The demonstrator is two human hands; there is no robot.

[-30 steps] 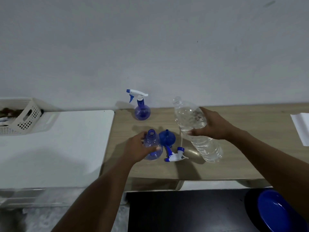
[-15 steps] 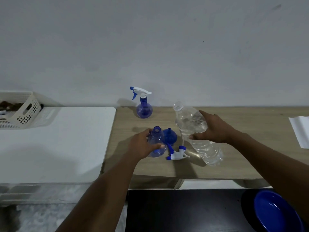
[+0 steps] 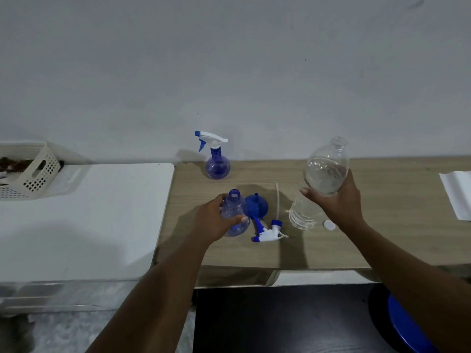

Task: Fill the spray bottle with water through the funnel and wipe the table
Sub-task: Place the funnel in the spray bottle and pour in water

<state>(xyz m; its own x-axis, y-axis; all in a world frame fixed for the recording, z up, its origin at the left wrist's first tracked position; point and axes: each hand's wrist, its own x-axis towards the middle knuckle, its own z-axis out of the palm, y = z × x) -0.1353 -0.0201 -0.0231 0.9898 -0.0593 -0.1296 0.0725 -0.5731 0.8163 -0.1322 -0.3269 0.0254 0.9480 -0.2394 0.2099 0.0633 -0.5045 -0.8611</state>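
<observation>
- spray bottle [image 3: 233, 215], clear blue and open at the neck, stands upright on the wooden bench [image 3: 382, 225]; its trigger head is off.
- left hand [image 3: 215, 221] is wrapped around the bottle's round belly, steadying it where it stands.
- right hand [image 3: 336, 200] grips a clear water bottle [image 3: 319, 183], uncapped, tilted with its mouth up and away to the right; its base is near the bench, but i cannot tell whether it touches.
- funnel [image 3: 257, 206], blue, lies just beside the spray bottle on its right, spout pointing up and back; it is not in the neck.
- trigger head [image 3: 269, 231] lies on its side in front of the funnel, its thin white dip tube [image 3: 277, 200] running back toward the wall; a small white cap [image 3: 329, 225] rests near the water bottle's base.
- a second spray bottle [image 3: 216, 159], fully assembled, stands at the back by the wall, well apart from the hands.
- step in hand, as i judge it: preparing to pour, with nothing poured yet.
- next move likely calls for freeing a hand to seat the funnel's spout in the open neck, then tipping the water bottle's mouth over the funnel bowl slowly while the spray bottle is held steady.
- white paper sheet [image 3: 456, 194] at the right edge could serve the wiping later.
</observation>
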